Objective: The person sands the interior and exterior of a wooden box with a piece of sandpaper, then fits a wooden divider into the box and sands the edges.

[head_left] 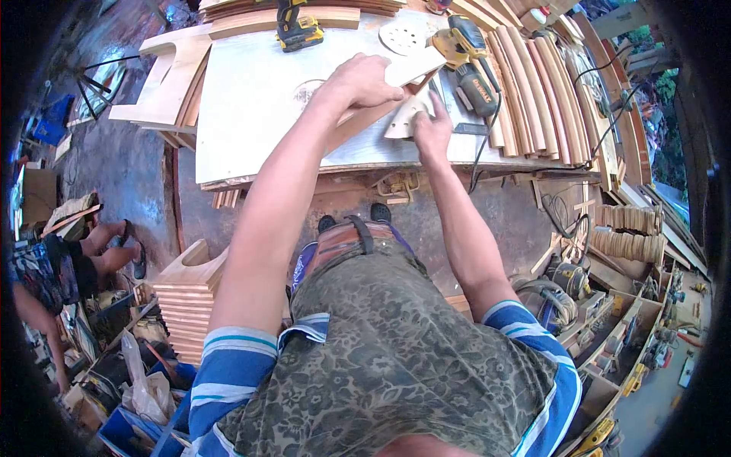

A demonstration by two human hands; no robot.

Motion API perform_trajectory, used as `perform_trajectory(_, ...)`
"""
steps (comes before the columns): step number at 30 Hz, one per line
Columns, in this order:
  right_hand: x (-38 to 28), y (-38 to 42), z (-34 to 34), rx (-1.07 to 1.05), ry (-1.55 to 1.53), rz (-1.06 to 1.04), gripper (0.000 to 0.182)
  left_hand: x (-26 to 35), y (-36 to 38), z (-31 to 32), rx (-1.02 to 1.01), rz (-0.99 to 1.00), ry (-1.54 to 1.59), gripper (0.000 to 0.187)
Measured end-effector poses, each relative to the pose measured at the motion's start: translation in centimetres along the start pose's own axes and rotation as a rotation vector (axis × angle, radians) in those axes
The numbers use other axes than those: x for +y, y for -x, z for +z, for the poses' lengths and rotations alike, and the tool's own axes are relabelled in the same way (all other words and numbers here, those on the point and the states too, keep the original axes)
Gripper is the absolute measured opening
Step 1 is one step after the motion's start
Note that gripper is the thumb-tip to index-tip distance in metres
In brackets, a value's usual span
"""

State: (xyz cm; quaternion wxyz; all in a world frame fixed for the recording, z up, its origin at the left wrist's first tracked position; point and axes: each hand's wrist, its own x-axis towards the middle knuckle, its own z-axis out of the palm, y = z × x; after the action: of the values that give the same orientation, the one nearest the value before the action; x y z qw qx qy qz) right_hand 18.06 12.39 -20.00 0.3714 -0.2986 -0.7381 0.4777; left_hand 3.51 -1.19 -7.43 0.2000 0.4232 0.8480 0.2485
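My left hand (359, 80) grips one end of a curved wooden slat (411, 67) and holds it down on the white worktable (251, 114). My right hand (431, 128) presses a folded piece of sandpaper (405, 122) against the lower part of the slat, fingers closed over it. Both arms reach forward from my body over the table's near edge.
A yellow and black corded sander (468, 61) lies right of the hands, a sanding disc (403, 36) and a yellow cordless tool (298, 30) behind. Several curved wooden slats (529, 91) are stacked at the right. Another person sits at the left (68, 259). Wood stacks (186, 305) stand on the floor.
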Motion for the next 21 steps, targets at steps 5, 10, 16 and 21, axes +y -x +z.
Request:
perform_trajectory(5,1.4,1.4,3.6,-0.192,0.179,0.22,0.043,-0.1,-0.4,-0.1,0.007,0.003,-0.041,0.069)
perform_trajectory(10,-2.0,1.5,3.7,-0.266,0.398,0.093,0.042,-0.5,-0.5,0.6,0.041,0.029,-0.082,0.069)
perform_trajectory(16,-0.6,-2.3,2.2,-0.164,0.444,0.194,0.037,-0.2,-0.6,-0.2,-0.019,-0.007,-0.024,0.063)
perform_trajectory(21,-0.9,-2.4,2.3,-0.199,0.457,0.149,0.041,-0.3,-0.9,0.1,0.003,0.012,-0.036,0.061)
